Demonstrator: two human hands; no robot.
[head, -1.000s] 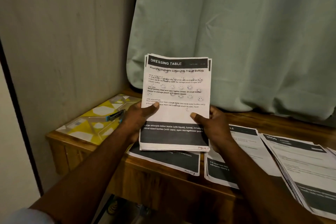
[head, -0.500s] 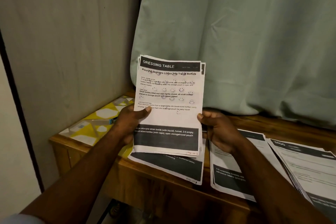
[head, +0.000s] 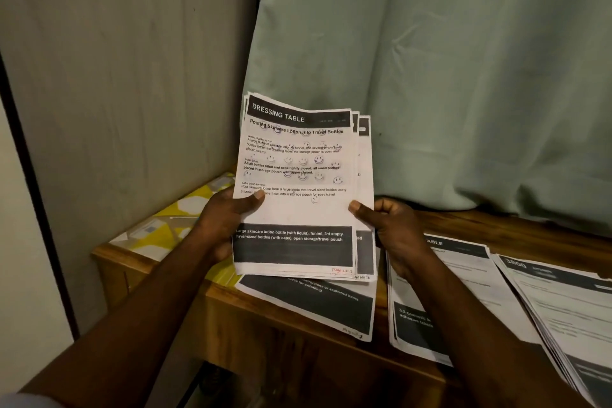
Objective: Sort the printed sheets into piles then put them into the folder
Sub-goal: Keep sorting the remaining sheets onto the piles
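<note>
Rear sheets of the held stack (head: 298, 209) now fan rightward, previously squared. Left hand (head: 225, 222) and right hand (head: 390, 228) pinch its side edges, thumbs in front, raised above the leftmost pile (head: 318, 308) on the wooden table (head: 298, 354).

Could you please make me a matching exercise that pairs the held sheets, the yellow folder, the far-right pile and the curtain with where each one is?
1 held stack
2 yellow folder
3 far-right pile
4 curtain

A at the left end of the table
B hanging behind the table
C gripped by the left hand and right hand
D lying flat at the far right

Pairs: 1-C, 2-A, 3-D, 4-B
</note>
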